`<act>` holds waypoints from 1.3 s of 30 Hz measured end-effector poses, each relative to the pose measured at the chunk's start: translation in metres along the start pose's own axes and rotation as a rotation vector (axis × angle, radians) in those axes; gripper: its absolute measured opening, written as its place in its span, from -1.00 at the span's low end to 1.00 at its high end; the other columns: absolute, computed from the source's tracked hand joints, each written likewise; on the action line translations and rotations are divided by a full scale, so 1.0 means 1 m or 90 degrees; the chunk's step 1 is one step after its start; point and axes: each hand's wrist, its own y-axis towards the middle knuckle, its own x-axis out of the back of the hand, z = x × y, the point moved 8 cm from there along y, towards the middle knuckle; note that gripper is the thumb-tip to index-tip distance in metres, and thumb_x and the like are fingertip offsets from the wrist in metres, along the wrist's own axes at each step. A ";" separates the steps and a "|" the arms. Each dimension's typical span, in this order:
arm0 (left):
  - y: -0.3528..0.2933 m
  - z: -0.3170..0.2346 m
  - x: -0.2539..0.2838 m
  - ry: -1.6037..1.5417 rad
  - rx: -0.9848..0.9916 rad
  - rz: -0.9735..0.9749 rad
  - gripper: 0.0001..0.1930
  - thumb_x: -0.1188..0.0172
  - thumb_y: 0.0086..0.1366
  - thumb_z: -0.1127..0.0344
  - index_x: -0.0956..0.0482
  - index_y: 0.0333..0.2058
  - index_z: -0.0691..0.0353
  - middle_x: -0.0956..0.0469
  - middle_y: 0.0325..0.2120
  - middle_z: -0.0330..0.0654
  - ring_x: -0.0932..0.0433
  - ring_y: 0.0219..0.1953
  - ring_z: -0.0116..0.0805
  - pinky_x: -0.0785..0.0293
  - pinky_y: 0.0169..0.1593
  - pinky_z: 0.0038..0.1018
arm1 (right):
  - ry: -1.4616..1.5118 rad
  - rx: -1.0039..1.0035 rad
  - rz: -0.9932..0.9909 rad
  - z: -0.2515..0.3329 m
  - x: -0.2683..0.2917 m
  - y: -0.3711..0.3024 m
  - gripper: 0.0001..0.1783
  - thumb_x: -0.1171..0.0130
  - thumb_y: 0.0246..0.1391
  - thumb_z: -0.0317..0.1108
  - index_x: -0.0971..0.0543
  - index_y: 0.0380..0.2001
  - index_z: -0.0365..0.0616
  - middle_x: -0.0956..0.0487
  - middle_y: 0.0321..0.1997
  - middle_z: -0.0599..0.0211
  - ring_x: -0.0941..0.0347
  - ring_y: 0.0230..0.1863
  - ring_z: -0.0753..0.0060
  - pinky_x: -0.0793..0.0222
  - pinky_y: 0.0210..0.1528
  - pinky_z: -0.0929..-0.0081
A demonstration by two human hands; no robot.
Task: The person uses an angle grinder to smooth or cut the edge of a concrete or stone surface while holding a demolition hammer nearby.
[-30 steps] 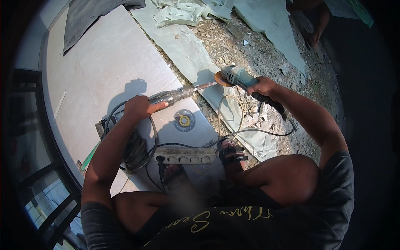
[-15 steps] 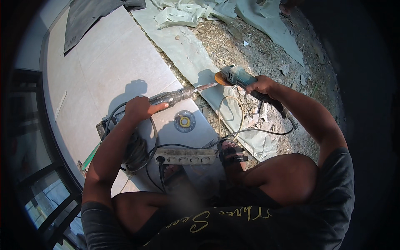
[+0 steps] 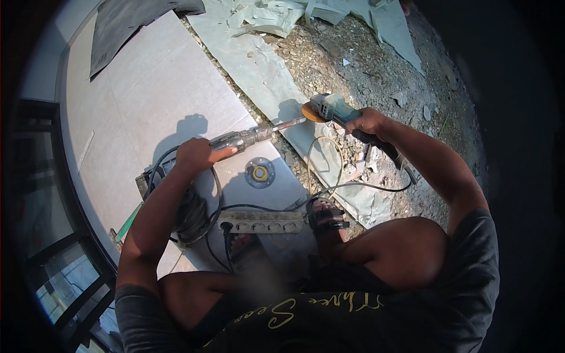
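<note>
My left hand (image 3: pixel 199 156) is wrapped round the body of a dusty grey demolition hammer (image 3: pixel 242 139), which lies slanted over the tiles. Its chisel bit (image 3: pixel 289 124) sticks out past the tile edge, pointing right. In my right hand (image 3: pixel 368 122) is a teal angle grinder (image 3: pixel 338 109), its rear part running back under my forearm. The grinder's orange-brown disc (image 3: pixel 312 112) meets or nearly meets the chisel tip; actual contact cannot be made out. Beyond the hammer's near side, a loose round disc with a yellow centre (image 3: pixel 259 173) lies flat on the tile.
A power strip (image 3: pixel 268 222) with a black plug lies before my feet, and cables loop around it. Coiled dark cable (image 3: pixel 193 217) and a green-handled tool (image 3: pixel 128 222) are at the left. Rubble (image 3: pixel 365 76) and torn pale sheeting (image 3: pixel 259 62) spread beyond the tile edge (image 3: pixel 215 56).
Both tools and hands hold nearly the same place; the grinder has shifted very slightly left. At the top, the pale sheeting has been pulled or folded upward, baring more rubble.
</note>
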 end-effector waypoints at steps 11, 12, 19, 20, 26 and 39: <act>0.001 -0.002 0.001 0.003 0.010 0.034 0.04 -0.10 0.01 -0.72 -0.73 -0.35 0.41 -0.69 -0.40 0.20 -0.72 -0.23 0.09 -0.60 -0.12 -0.13 | 0.028 0.011 -0.025 -0.025 -0.006 0.017 -0.35 -0.53 -0.35 0.00 -0.74 -0.22 -0.29 -0.72 -0.29 0.12 -0.63 -0.38 0.27 -0.55 -0.30 0.31; 0.001 -0.002 0.001 0.003 0.010 0.035 0.04 -0.10 0.01 -0.72 -0.73 -0.35 0.41 -0.69 -0.40 0.20 -0.72 -0.24 0.09 -0.60 -0.13 -0.13 | 0.021 0.014 -0.022 -0.022 -0.006 0.016 -0.35 -0.53 -0.35 0.00 -0.74 -0.21 -0.28 -0.72 -0.30 0.13 -0.63 -0.38 0.27 -0.55 -0.29 0.32; -0.001 -0.001 0.003 0.010 0.014 0.028 0.04 -0.11 0.00 -0.73 -0.72 -0.35 0.42 -0.69 -0.41 0.19 -0.72 -0.25 0.09 -0.60 -0.14 -0.14 | 0.005 0.014 -0.051 -0.022 -0.008 0.004 -0.35 -0.52 -0.35 -0.01 -0.73 -0.20 -0.28 -0.72 -0.30 0.13 -0.63 -0.37 0.27 -0.55 -0.29 0.30; -0.001 -0.001 0.002 0.011 0.014 0.028 0.04 -0.11 0.00 -0.73 -0.72 -0.35 0.42 -0.69 -0.41 0.19 -0.72 -0.25 0.09 -0.60 -0.14 -0.14 | 0.023 0.010 -0.044 -0.024 -0.010 0.003 -0.35 -0.52 -0.35 -0.01 -0.73 -0.21 -0.28 -0.72 -0.31 0.13 -0.63 -0.37 0.28 -0.55 -0.30 0.30; 0.000 0.001 0.001 0.005 0.020 0.029 0.04 -0.11 0.00 -0.72 -0.72 -0.35 0.41 -0.69 -0.40 0.19 -0.72 -0.25 0.09 -0.60 -0.13 -0.14 | 0.058 0.002 -0.054 -0.027 -0.008 -0.004 -0.35 -0.51 -0.34 -0.01 -0.72 -0.19 -0.28 -0.71 -0.29 0.11 -0.64 -0.34 0.25 -0.55 -0.26 0.29; 0.002 0.002 0.000 0.009 -0.007 -0.019 0.04 -0.04 0.00 -0.76 -0.73 -0.44 0.38 -0.68 -0.50 0.14 -0.73 -0.33 0.04 -0.62 -0.23 -0.16 | 0.099 0.108 -0.186 -0.042 -0.036 -0.040 -0.17 -0.51 -0.23 -0.03 -0.57 0.10 -0.32 -0.72 -0.13 -0.03 -0.69 -0.15 0.10 -0.55 0.00 0.29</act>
